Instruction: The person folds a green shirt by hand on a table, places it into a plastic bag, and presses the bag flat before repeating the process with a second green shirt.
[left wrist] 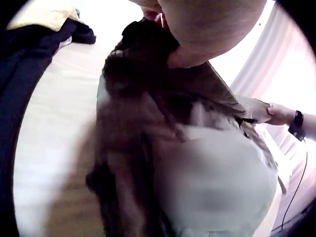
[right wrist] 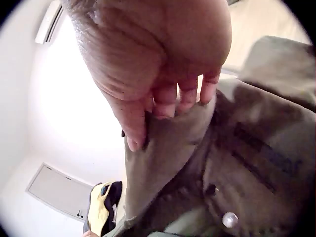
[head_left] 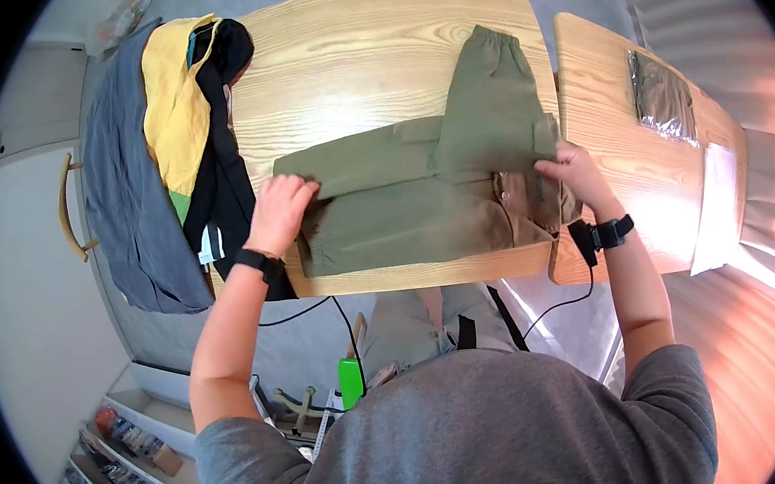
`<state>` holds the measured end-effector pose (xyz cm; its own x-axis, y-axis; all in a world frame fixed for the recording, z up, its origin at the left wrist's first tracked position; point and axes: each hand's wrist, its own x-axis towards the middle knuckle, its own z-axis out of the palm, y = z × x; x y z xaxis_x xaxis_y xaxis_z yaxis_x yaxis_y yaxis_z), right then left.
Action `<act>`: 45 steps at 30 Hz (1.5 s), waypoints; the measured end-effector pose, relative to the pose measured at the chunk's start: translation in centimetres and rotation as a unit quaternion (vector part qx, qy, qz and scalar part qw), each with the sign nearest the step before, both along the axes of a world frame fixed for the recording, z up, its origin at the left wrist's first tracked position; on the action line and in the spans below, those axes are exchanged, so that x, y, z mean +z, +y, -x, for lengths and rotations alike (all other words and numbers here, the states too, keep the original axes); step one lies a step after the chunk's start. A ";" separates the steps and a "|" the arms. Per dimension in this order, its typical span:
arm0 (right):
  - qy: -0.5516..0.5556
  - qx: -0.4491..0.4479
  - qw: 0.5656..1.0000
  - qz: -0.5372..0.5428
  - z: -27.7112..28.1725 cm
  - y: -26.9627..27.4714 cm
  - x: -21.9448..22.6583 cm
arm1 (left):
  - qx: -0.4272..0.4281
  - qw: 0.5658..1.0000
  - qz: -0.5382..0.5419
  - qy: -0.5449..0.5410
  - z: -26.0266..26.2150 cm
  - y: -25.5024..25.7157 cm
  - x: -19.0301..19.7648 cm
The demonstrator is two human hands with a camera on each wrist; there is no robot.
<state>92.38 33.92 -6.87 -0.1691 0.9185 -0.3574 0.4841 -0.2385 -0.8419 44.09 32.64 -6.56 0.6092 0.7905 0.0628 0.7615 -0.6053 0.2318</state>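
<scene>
An olive-green jacket (head_left: 377, 224) lies sideways over the wooden table, its front folded inward. One sleeve (head_left: 485, 95) with a gathered cuff points away from the person at the right end. My left hand (head_left: 282, 212) grips the jacket's left end, the thumb pressed on the cloth in the left wrist view. At the other end my right hand (head_left: 580, 174) pinches the cloth near the collar, thumb on one side and fingers on the other. A pearly snap button (right wrist: 230, 219) shows below that hand in the right wrist view.
Grey, yellow and black garments (head_left: 179, 122) hang over the table's (head_left: 333, 35) left edge. On a second table (head_left: 595, 85) at the right lie a clear-wrapped dark packet (head_left: 663, 98) and a white sheet (head_left: 716, 204). Black cables (head_left: 560, 317) run from both wrist cameras.
</scene>
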 end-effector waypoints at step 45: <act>-0.138 0.051 0.956 -0.254 -4.2 4.1 -7.2 | -0.095 0.952 0.208 -0.204 -15.9 -10.3 10.3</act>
<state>96.63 38.06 -14.09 -0.2303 0.9692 0.0873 0.7040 0.2278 -0.6727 60.04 22.37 3.79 0.7358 0.6765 0.0301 0.4432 -0.5147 0.7340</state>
